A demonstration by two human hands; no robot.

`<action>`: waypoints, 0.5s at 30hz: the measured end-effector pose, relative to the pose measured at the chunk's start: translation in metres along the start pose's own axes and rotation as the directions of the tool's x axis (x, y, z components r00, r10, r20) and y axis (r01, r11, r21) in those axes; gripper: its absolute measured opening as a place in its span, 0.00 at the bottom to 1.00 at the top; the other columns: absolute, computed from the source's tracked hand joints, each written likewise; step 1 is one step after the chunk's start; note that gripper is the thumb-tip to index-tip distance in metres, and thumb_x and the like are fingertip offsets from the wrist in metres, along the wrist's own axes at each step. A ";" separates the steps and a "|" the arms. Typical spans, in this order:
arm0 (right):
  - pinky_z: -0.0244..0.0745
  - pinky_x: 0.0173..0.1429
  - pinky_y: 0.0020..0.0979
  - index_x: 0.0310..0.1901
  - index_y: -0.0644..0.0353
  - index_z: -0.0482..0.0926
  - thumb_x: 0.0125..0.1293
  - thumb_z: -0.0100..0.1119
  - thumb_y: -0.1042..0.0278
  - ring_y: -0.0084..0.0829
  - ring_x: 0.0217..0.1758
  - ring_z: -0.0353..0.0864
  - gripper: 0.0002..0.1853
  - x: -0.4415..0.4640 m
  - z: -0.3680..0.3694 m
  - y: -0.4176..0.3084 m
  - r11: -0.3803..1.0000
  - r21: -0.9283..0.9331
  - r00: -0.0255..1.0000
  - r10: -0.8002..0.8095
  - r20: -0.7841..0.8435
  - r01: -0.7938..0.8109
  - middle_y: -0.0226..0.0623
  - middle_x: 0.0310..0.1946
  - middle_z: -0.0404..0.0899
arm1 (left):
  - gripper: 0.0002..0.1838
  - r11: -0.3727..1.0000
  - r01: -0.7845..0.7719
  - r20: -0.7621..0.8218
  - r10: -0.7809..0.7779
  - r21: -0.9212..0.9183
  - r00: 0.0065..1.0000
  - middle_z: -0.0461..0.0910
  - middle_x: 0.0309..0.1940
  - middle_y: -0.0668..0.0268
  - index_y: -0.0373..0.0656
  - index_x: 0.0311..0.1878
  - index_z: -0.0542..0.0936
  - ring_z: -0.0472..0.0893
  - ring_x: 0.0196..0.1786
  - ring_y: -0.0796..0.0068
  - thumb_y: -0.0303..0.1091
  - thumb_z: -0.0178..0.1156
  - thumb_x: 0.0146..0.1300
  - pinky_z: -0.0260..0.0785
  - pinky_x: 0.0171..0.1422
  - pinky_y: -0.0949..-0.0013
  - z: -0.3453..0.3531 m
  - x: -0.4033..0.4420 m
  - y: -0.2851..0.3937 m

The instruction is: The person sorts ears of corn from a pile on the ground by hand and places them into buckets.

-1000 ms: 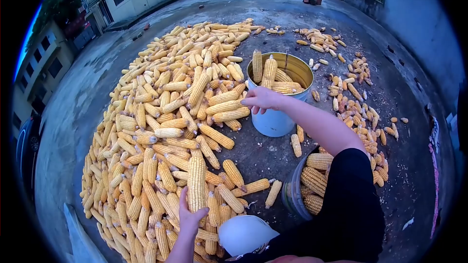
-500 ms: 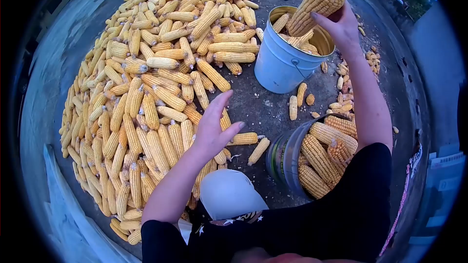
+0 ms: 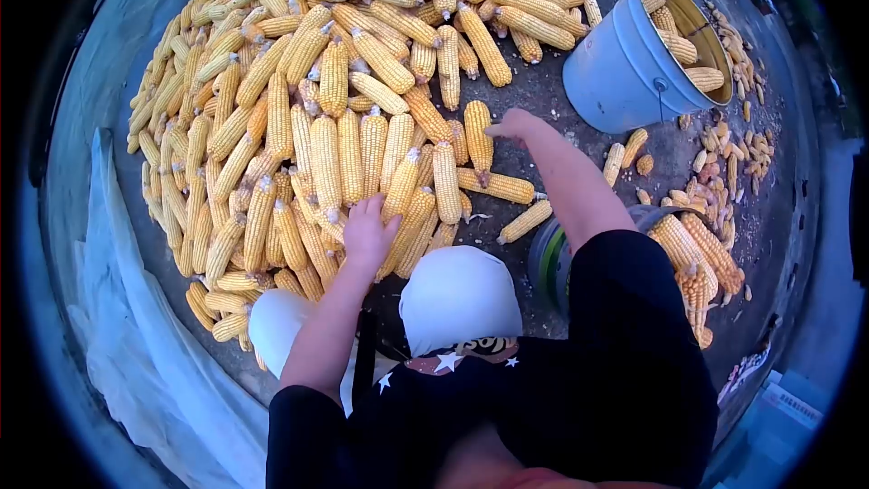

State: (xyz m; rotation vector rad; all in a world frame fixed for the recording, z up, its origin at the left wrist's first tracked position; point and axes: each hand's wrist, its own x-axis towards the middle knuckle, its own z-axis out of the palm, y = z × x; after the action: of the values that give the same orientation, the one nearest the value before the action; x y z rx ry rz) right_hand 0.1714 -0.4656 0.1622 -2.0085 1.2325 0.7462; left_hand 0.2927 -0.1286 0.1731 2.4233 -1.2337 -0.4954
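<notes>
Spread over the ground is a large pile of yellow corn cobs. My left hand rests on the pile's near side, fingers apart, touching the lower end of a corn cob. At the pile's right edge, my right hand is beside an upright corn cob, its thumb extended against or very near the cob's side. Some of that hand's fingers are hidden, but none are seen wrapped around the cob. A blue metal bucket holding several cobs stands beyond my right hand.
A second bucket, heaped with cobs, stands by my right arm and is partly covered by my sleeve. Small cobs and pieces are scattered on the right. Pale plastic sheeting lies at left. My knee is close to the pile.
My right hand has left the blue bucket and come to the pile; the cob it held is gone from it. My left hand has lowered onto the cobs. The view has shifted.
</notes>
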 end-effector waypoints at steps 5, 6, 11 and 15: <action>0.78 0.29 0.42 0.49 0.70 0.73 0.46 0.71 0.53 0.41 0.33 0.81 0.34 0.048 0.092 0.013 0.826 0.550 0.984 0.175 -0.038 -0.126 0.50 0.38 0.78 | 0.35 0.968 0.161 0.089 -0.181 0.192 0.979 0.74 0.46 0.52 0.36 0.55 0.72 0.74 0.50 0.52 0.52 0.65 0.50 0.70 0.52 0.52 0.029 0.023 -0.002; 0.78 0.26 0.41 0.47 0.69 0.73 0.46 0.71 0.56 0.41 0.28 0.82 0.31 0.037 0.079 0.016 0.744 0.632 0.975 0.197 0.101 -0.216 0.49 0.35 0.79 | 0.35 0.970 0.159 0.098 -0.179 0.186 0.979 0.74 0.46 0.52 0.36 0.55 0.72 0.74 0.50 0.52 0.52 0.65 0.50 0.70 0.52 0.52 0.031 0.028 0.000; 0.80 0.35 0.40 0.55 0.61 0.69 0.44 0.71 0.67 0.38 0.36 0.82 0.33 0.004 0.027 0.070 0.918 0.392 0.799 -0.195 0.569 -0.056 0.43 0.38 0.79 | 0.27 0.941 0.337 0.194 -0.331 -0.001 0.924 0.76 0.44 0.52 0.34 0.47 0.78 0.78 0.46 0.57 0.43 0.65 0.47 0.72 0.48 0.60 0.021 0.040 0.006; 0.65 0.62 0.47 0.58 0.39 0.73 0.33 0.76 0.58 0.43 0.63 0.66 0.42 -0.032 0.059 0.037 0.717 -0.537 0.883 -0.249 0.397 0.444 0.39 0.60 0.66 | 0.26 0.406 0.542 0.430 -0.339 -0.736 0.837 0.81 0.40 0.58 0.31 0.49 0.77 0.79 0.39 0.70 0.34 0.67 0.47 0.70 0.44 0.69 0.023 0.023 -0.019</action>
State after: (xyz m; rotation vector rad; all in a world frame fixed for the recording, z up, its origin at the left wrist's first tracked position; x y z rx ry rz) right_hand 0.1176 -0.4155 0.1407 -2.4216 0.4057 1.3207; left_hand 0.3076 -0.1417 0.1409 1.7720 -0.1783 -1.2161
